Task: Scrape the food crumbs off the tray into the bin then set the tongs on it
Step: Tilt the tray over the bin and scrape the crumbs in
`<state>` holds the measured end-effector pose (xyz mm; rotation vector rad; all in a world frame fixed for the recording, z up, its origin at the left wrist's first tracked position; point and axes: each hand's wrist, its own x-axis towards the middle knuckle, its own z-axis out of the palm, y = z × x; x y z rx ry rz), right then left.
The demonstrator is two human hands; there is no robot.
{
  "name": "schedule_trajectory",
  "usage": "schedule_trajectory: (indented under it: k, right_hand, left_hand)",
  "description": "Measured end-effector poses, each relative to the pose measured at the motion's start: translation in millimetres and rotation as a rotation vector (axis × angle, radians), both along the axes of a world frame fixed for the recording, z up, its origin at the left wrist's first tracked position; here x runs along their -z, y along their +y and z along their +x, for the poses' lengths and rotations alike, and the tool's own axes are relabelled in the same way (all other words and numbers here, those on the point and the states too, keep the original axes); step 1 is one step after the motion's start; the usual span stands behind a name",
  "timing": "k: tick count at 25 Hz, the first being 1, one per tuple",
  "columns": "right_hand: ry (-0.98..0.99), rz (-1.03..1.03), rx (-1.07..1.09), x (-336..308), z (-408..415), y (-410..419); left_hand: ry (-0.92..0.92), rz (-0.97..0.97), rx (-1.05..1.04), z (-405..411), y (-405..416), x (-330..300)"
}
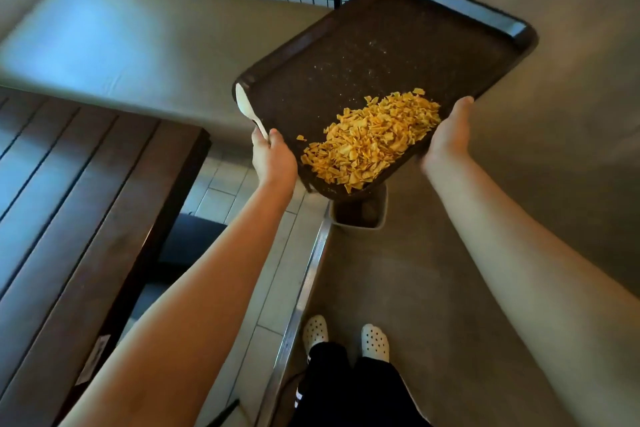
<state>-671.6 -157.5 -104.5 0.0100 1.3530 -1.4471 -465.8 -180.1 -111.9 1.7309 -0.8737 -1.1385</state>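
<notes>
Head view only. We hold a dark brown rectangular plastic tray (381, 55) in the air with both hands, tilted so its near corner dips lowest. A pile of yellow-orange food crumbs (370, 137) sits heaped in that low near part of the tray, touching the near rim; a few loose bits lie just beside the pile and pale specks dot the bare upper surface.

Our left hand (273, 158) grips the tray's left near edge, thumb curled over the rim on top, the other fingers hidden under it. The same hand also pinches a white plastic utensil (246, 111) against the tray edge; it runs up along the outside of the rim. We can't tell whether it is the tongs, only one pale arm shows.

Our right hand (448, 135) holds the tray's right near edge, thumb lying along the rim, fingers wrapped underneath and out of sight.

Directly below the low corner stands a small grey rectangular bin (375, 218), mostly covered by the tray, open top showing dark inside. It stands on grey floor beside a metal floor strip (304, 288).

At left, a dark wooden slatted table (69, 191); behind it a pale cushioned bench (138, 45). White perforated clogs (374, 340) show at the bottom.
</notes>
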Motion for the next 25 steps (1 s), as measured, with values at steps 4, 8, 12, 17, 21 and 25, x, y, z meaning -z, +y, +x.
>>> schedule_trajectory:
  k: [4,8,12,17,21,25]
  right_hand:
    - [-0.182,-0.047,0.031,27,-1,3]
    - [-0.261,-0.018,0.154,70,13,8]
    - [-0.204,0.056,0.293,124,10,2]
    - [-0.157,-0.025,0.370,205,-5,-7]
    - [-0.086,-0.036,0.403,272,-23,-21]
    - [-0.047,-0.012,0.409,339,-34,-43]
  left_hand:
    - [-0.002,0.009,0.013,-21,-20,37]
    - [-0.005,0.001,0.089,-35,-33,79]
    - [-0.026,0.017,0.223,-45,-41,136]
    - [-0.195,0.027,0.396,-49,-57,206]
    - [-0.373,-0.046,0.525,-49,-40,271]
    - [-0.614,-0.216,0.714,-45,-34,340]
